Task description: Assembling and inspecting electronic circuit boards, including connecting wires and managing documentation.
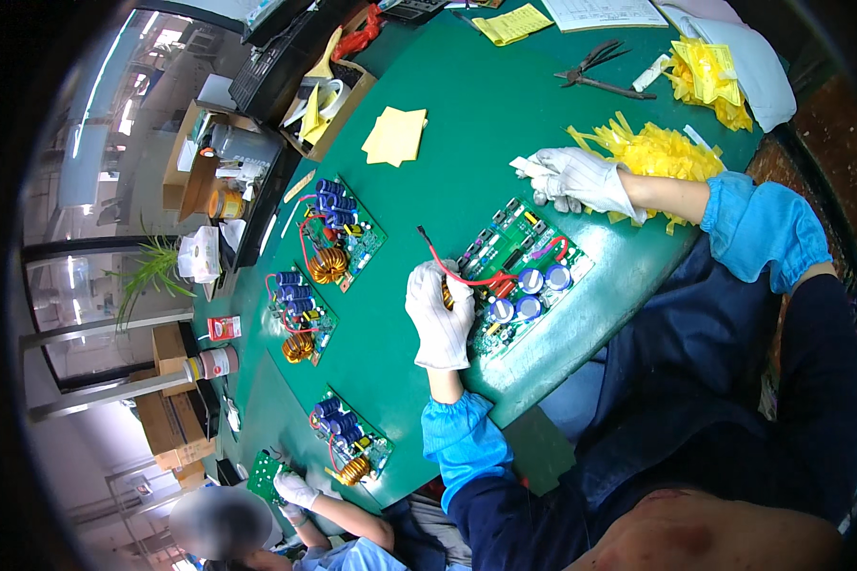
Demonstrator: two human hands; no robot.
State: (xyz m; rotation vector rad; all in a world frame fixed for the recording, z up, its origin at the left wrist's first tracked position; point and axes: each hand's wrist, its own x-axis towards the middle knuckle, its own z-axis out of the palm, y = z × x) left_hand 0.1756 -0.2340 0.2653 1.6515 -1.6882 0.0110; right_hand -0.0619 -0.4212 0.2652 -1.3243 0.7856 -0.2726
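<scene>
A green circuit board with blue capacitors, red wires and a row of dark parts lies on the table before me. My left hand, in a white striped glove, is closed around the copper coil at the board's left edge. Above the board's far right corner is my right hand, also gloved, its fingers drawn together. Something pale shows at its fingertips, too small to name. Beside that hand sits a heap of yellow strips, partly behind my wrist. A red wire with a dark end sticks up from the board.
Three similar boards stand to the left: one far, one middle, one near. Farther back lie yellow sheets, pliers and a second yellow bundle. A co-worker's gloved hand holds another board at lower left.
</scene>
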